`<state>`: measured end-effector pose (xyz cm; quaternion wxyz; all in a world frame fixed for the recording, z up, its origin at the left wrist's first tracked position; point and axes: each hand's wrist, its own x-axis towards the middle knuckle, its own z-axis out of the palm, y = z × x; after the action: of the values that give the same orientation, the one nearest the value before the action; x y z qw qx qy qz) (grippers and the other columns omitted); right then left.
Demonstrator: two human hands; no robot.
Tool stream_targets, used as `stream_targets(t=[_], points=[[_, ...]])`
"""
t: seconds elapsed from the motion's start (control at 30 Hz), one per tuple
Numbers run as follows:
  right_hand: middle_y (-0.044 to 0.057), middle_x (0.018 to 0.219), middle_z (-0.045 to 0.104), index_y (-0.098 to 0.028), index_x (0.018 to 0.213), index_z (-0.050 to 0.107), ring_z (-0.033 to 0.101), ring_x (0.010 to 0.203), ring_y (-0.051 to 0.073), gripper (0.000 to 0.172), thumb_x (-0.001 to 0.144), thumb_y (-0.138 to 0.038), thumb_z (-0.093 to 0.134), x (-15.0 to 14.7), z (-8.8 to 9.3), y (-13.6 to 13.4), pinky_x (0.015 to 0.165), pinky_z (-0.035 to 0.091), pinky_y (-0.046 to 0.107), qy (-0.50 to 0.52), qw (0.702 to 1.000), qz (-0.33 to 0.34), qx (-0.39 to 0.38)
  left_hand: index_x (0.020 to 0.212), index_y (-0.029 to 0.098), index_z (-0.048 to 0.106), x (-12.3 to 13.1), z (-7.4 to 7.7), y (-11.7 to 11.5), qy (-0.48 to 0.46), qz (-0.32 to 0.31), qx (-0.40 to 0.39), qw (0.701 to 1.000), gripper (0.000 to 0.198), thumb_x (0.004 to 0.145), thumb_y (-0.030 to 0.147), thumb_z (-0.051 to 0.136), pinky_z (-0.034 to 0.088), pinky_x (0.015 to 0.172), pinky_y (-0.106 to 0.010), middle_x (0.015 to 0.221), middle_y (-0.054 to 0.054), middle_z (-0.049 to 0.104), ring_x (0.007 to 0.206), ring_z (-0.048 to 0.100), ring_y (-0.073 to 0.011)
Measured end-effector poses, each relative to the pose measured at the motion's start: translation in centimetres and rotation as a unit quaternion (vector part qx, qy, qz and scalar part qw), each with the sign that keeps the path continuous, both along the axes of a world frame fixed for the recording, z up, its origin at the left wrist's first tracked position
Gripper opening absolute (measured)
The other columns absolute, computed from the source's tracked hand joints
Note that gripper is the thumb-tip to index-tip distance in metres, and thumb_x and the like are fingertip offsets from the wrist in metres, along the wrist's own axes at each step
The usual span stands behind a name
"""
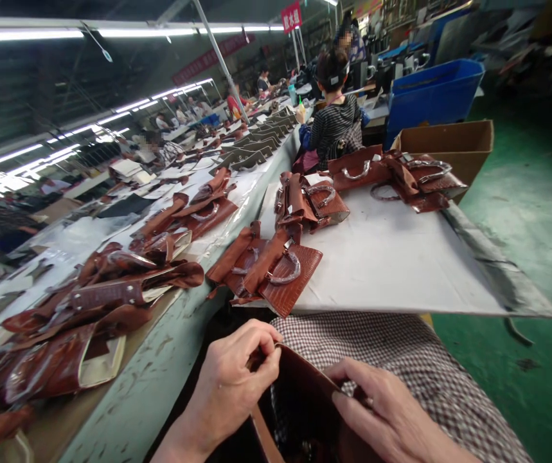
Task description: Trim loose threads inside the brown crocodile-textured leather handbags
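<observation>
"Pinching the rim of a brown bag, that was what the left hand did. Its grip was narrow, thumb against finger, with the edge caught between."

"And the right hand?"

"Closed on the same rim, further along, thumb on one side and fingers curled on the other. I couldn't tell how many of those fingers bore on the panel."

"Where was the bag itself?"

"Low in front of the person, over the lap, its mouth open and dark inside. Checked cloth spread behind and beside it, and its lower part ran out of view."

"How did you think it would have handled?"

"Light, I judged, and fairly soft. The edge ran nearly straight between the hands, so it seemed to have some body, while the sides probably flexed. Similar brown bags on the long surface at the left had a sheen, so I guessed the outer face was smooth and a loose hold could have slipped. It hardly looked fragile."

"Where was the best place to take hold?"

"By the rim, near one end and again partway along, much as the hands had it. A pull on the sides alone would likely have buckled them."
</observation>
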<state>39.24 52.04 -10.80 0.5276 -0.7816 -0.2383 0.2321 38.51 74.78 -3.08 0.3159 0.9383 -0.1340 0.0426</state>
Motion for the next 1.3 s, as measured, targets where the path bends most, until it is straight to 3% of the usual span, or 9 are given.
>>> stream_targets(t=[0.17,0.37,0.6,0.87,1.07,1.17,1.3], points=[[0.0,0.103,0.07,-0.027,0.119,0.059,0.065,0.09,0.018,0.031,0.089,-0.025,0.053,1.4,0.7,1.1,0.079,0.048,0.028,-0.048,0.998,0.05,-0.013,0.072,0.018,0.048,-0.2,0.3,-0.3,0.004,0.004,-0.013,1.0,0.02,0.086,0.007,0.055,0.045,0.072,-0.02,0.089,0.002,0.064,0.079,0.061,-0.0088],[0.004,0.095,0.07,-0.022,0.097,0.065,0.066,0.088,0.02,0.013,0.091,-0.031,0.058,2.5,2.0,3.1,0.083,0.049,0.03,-0.12,0.991,0.064,-0.023,0.072,0.018,0.048,-0.3,0.5,-0.5,0.008,0.002,-0.012,1.0,0.02,0.086,0.005,0.054,0.046,0.073,-0.02,0.091,0.002,0.065,0.081,0.062,-0.0094],[0.004,0.087,0.069,-0.022,0.098,0.067,0.065,0.085,0.018,0.018,0.093,-0.021,0.05,2.9,1.6,4.9,0.083,0.05,0.028,-0.198,0.979,0.025,0.026,0.078,0.018,0.054,-0.8,0.3,0.2,-0.041,-0.001,0.008,0.999,0.016,0.088,0.006,0.054,0.047,0.075,-0.019,0.094,-0.001,0.063,0.085,0.062,-0.0096],[0.003,0.087,0.068,-0.024,0.111,0.066,0.064,0.083,0.018,0.026,0.092,-0.016,0.049,2.9,1.4,5.0,0.079,0.051,0.028,-0.202,0.978,0.028,0.049,0.078,0.017,0.054,-0.6,0.1,0.3,-0.081,-0.015,0.035,0.996,0.015,0.087,0.005,0.056,0.048,0.071,-0.019,0.087,-0.001,0.065,0.079,0.063,-0.0094],[0.003,0.085,0.067,-0.021,0.106,0.066,0.063,0.082,0.017,0.023,0.094,-0.017,0.047,3.1,1.4,4.8,0.077,0.05,0.028,-0.199,0.978,0.035,0.05,0.079,0.017,0.054,-0.8,-0.2,0.4,-0.106,-0.03,0.053,0.993,0.015,0.086,0.005,0.058,0.047,0.069,-0.019,0.085,-0.001,0.066,0.077,0.063,-0.0099],[0.003,0.083,0.066,-0.02,0.103,0.067,0.063,0.081,0.017,0.022,0.096,-0.018,0.045,3.1,1.3,4.7,0.076,0.049,0.028,-0.207,0.976,0.043,0.056,0.076,0.018,0.051,-0.9,-0.2,0.3,-0.068,-0.02,0.031,0.997,0.017,0.086,0.006,0.057,0.047,0.068,-0.02,0.082,0.0,0.065,0.075,0.063,-0.01],[0.004,0.086,0.067,-0.02,0.102,0.066,0.062,0.081,0.017,0.024,0.097,-0.019,0.043,3.2,1.8,4.3,0.074,0.048,0.028,-0.205,0.975,0.072,0.048,0.08,0.021,0.043,-0.7,0.6,-0.1,0.086,0.092,-0.084,0.989,0.02,0.084,0.012,0.061,0.05,0.066,-0.02,0.081,0.003,0.066,0.071,0.062,-0.0098]])
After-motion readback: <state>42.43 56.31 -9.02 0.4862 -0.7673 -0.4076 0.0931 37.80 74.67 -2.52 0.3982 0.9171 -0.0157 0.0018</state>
